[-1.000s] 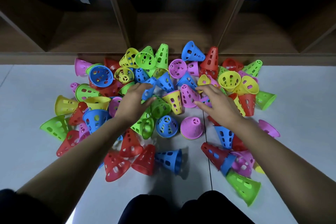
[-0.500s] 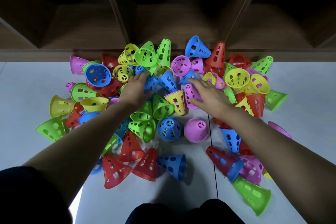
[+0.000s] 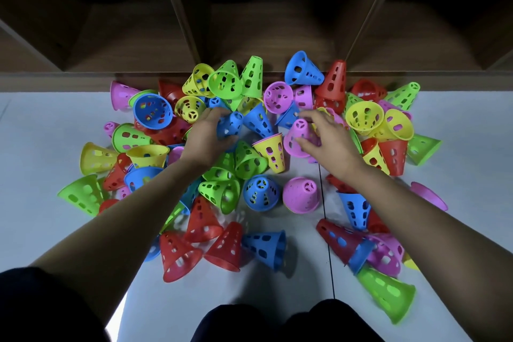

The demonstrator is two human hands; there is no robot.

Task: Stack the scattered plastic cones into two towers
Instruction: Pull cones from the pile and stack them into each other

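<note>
Bare floor [image 3: 294,286] lies open at the near edge and along both sides of the scattered cones [image 3: 261,193]. Mid-pile, the left hand [image 3: 206,137] grips a blue cone [image 3: 231,125] and the right hand [image 3: 326,140] pinches a pink cone [image 3: 297,136]. The pile's far edge reaches the wooden shelf [image 3: 277,30].

You've got roughly sixty cones [image 3: 261,193] heaped on the floor [image 3: 41,147], overlapping too much for an exact tally. By colour you can make out about fourteen red cones [image 3: 226,244], thirteen blue cones [image 3: 266,248], thirteen green cones [image 3: 385,293], twelve pink cones [image 3: 301,196] and ten yellow cones [image 3: 95,158]. Your two hands take one apiece: your left hand [image 3: 205,139] grips one blue cone [image 3: 230,126], your right hand [image 3: 330,139] one pink cone [image 3: 297,133]. Along the floor's far edge the shelf [image 3: 277,22] shows two dividers [image 3: 180,8].
</note>
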